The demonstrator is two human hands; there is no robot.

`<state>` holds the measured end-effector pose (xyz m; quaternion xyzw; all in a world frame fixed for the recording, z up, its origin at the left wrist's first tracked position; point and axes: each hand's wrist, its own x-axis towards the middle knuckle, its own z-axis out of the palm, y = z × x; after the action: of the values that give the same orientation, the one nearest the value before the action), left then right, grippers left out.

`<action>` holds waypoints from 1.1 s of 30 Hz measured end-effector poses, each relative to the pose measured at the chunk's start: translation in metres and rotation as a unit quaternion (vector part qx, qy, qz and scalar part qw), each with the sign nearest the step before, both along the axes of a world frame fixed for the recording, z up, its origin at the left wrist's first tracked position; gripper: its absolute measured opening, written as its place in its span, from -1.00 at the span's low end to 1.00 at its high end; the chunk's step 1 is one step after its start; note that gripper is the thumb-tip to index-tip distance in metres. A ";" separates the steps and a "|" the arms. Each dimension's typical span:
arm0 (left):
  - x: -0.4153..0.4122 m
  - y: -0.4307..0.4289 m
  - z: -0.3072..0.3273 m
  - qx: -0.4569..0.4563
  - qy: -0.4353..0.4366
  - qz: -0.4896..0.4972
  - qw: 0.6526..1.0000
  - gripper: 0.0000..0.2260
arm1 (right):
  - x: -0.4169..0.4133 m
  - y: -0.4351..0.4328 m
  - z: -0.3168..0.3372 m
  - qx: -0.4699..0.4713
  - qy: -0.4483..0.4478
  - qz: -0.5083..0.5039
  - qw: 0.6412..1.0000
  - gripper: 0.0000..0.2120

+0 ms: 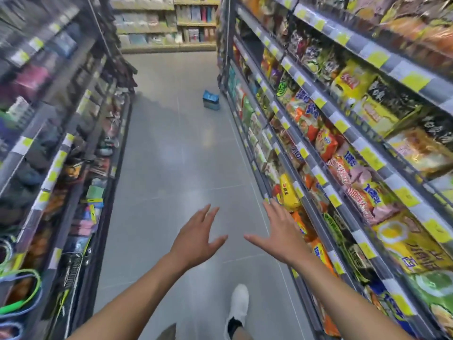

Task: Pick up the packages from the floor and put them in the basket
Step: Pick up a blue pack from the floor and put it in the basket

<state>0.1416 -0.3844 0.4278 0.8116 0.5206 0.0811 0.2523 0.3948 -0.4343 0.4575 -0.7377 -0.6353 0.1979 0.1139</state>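
I am in a shop aisle, looking down its grey tiled floor [171, 155]. A blue package [210, 100] lies on the floor far ahead, close to the right-hand shelving. My left hand [196, 239] and my right hand [282, 234] are stretched out in front of me at about waist height, both empty with fingers spread, palms facing down. They are well short of the package. No basket is in view.
Shelves of snack bags [343, 143] line the right side, shelves of household goods [61, 155] the left. More shelving [166, 23] closes off the aisle's far end. My white shoe [239, 305] is stepping forward at the bottom.
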 end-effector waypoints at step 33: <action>-0.101 0.629 0.004 -0.029 0.041 0.127 0.991 -0.24 | -0.068 0.680 -0.006 -0.057 -0.016 0.104 0.993 0.08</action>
<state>0.0407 0.2450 0.4317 0.7342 0.6311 0.0645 0.2417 0.3268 0.2458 0.4510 -0.6758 -0.6981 0.2328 0.0406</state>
